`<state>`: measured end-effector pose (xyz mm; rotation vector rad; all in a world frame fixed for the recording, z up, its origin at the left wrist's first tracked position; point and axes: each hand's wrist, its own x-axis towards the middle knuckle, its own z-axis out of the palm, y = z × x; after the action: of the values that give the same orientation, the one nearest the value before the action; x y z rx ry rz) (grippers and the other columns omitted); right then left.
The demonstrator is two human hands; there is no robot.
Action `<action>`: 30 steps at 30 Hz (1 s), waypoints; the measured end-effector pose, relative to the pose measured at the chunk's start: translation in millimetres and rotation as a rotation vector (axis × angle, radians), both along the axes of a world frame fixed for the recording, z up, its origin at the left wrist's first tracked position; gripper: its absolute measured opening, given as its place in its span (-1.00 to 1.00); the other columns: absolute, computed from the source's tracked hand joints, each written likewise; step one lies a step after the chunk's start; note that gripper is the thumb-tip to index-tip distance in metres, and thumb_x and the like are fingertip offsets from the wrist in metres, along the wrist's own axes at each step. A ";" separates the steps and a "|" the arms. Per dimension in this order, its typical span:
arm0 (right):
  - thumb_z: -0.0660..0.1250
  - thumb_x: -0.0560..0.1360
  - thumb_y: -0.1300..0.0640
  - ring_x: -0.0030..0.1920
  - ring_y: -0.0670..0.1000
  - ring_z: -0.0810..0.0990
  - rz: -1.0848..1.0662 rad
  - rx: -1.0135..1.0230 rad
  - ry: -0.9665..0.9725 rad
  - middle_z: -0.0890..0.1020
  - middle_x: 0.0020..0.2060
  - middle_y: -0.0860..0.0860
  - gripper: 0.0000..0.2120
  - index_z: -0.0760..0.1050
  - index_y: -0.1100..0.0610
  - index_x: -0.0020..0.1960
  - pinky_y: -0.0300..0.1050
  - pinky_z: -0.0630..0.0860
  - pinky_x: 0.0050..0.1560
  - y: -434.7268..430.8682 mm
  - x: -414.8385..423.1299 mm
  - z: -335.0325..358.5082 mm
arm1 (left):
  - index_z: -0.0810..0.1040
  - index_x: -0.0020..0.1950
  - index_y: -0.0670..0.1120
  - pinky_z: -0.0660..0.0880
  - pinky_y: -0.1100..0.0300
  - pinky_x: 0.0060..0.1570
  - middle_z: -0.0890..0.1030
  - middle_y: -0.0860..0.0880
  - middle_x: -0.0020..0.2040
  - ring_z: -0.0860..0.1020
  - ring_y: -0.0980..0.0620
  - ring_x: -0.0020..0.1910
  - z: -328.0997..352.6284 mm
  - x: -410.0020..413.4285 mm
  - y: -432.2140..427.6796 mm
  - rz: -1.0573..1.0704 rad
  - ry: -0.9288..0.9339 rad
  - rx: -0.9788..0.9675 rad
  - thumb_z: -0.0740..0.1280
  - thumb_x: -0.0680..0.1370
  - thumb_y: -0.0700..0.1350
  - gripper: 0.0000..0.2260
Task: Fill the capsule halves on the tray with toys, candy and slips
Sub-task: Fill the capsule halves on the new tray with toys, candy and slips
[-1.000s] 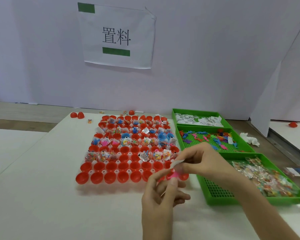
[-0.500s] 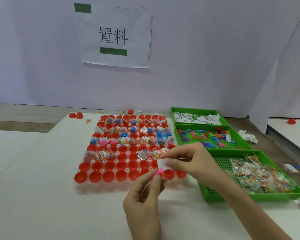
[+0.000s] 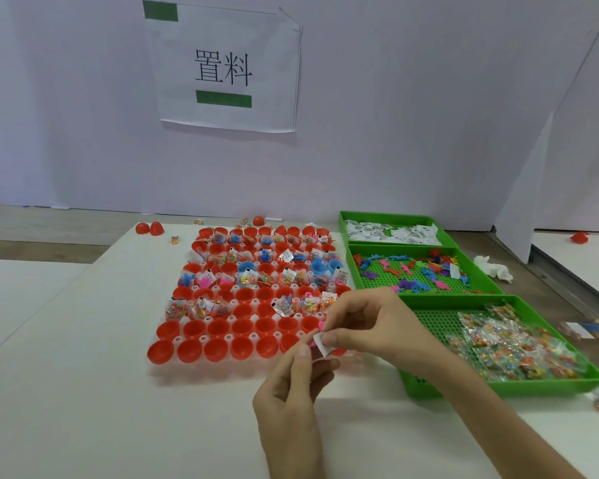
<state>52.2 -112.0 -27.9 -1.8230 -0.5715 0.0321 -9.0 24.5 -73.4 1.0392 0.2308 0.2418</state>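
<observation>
A clear tray (image 3: 173, 366) holds rows of red capsule halves (image 3: 194, 350); the far rows hold toys, candy packets and slips, while the two nearest rows look empty. Over the tray's near right corner, my right hand (image 3: 370, 326) pinches a small white paper slip (image 3: 320, 344). My left hand (image 3: 296, 385) is just below it, fingers curled, holding a pink toy (image 3: 314, 344) that is mostly hidden behind the slip and fingers.
Three green bins stand to the right: slips (image 3: 391, 231) at the back, coloured plastic toys (image 3: 415, 267) in the middle, candy packets (image 3: 512, 344) nearest. Loose red halves (image 3: 149, 228) and candies lie past the tray. A crumpled tissue (image 3: 493, 267) lies right of the bins.
Both hands shifted slightly right and stayed together at the tray's near right corner. The slip in my right hand has turned and now covers more of the pink toy.
</observation>
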 end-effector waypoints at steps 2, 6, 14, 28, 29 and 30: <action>0.58 0.38 0.16 -0.18 0.25 0.68 -0.004 -0.006 -0.013 0.70 -0.23 0.14 -0.89 0.68 0.09 -0.14 0.04 0.65 -0.11 -0.4 0.1 -1.0 | 0.75 -0.16 0.08 0.61 0.26 -0.27 0.72 -0.11 -0.15 0.70 -0.08 -0.19 2.4 -1.9 -0.1 0.001 -0.020 0.024 0.38 0.44 -0.04 -0.87; 0.58 0.40 0.16 -0.23 0.09 0.69 -0.002 -0.045 -0.044 0.70 -0.24 0.09 -0.89 0.66 0.11 -0.13 -0.11 0.65 -0.18 -1.9 0.6 -0.8 | 0.74 -0.16 0.11 0.61 0.27 -0.24 0.73 -0.07 -0.18 0.71 -0.05 -0.21 1.7 -4.7 0.0 0.024 -0.085 0.125 0.46 0.38 -0.10 -0.88; 0.46 0.50 0.03 -0.21 -0.13 0.66 -0.383 -0.406 -0.130 0.70 -0.23 -0.13 -0.96 0.66 -0.10 -0.12 -0.26 0.56 -0.12 -65.6 14.4 19.4 | 0.73 -0.21 0.01 0.61 0.28 -0.25 0.73 -0.11 -0.19 0.71 -0.09 -0.24 -0.5 -1.6 0.7 0.006 -0.041 0.078 0.38 0.49 -0.37 -0.71; 0.61 0.35 0.20 -0.41 -0.15 0.53 -0.391 -0.736 0.318 0.61 -0.42 -0.08 -0.82 0.69 -0.05 -0.26 -0.33 0.43 -0.37 -150.3 12.1 7.7 | 0.75 -0.24 0.05 0.60 0.30 -0.27 0.73 -0.10 -0.19 0.70 -0.06 -0.25 -0.9 -1.3 0.9 -0.006 0.000 0.007 0.36 0.50 -0.35 -0.67; 0.60 0.36 0.20 -0.39 -0.14 0.54 -0.399 -0.718 0.281 0.63 -0.41 -0.09 -0.82 0.69 -0.07 -0.26 -0.31 0.45 -0.34 -148.0 12.4 8.3 | 0.75 -0.24 0.03 0.60 0.30 -0.27 0.73 -0.11 -0.19 0.70 -0.06 -0.25 -1.0 -1.3 0.8 -0.006 0.001 0.003 0.36 0.50 -0.36 -0.68; 0.59 0.37 0.18 -0.36 -0.14 0.58 -0.407 -0.695 0.225 0.66 -0.37 -0.10 -0.82 0.68 -0.09 -0.25 -0.30 0.47 -0.28 -144.0 12.2 9.9 | 0.75 -0.23 0.01 0.59 0.30 -0.28 0.73 -0.12 -0.19 0.70 -0.06 -0.26 -0.9 -1.2 0.7 -0.004 0.002 -0.003 0.36 0.50 -0.36 -0.69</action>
<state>64.4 -256.0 -18.0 -2.5387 -0.0043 0.1755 -10.2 25.2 -74.3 1.0371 0.2302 0.2365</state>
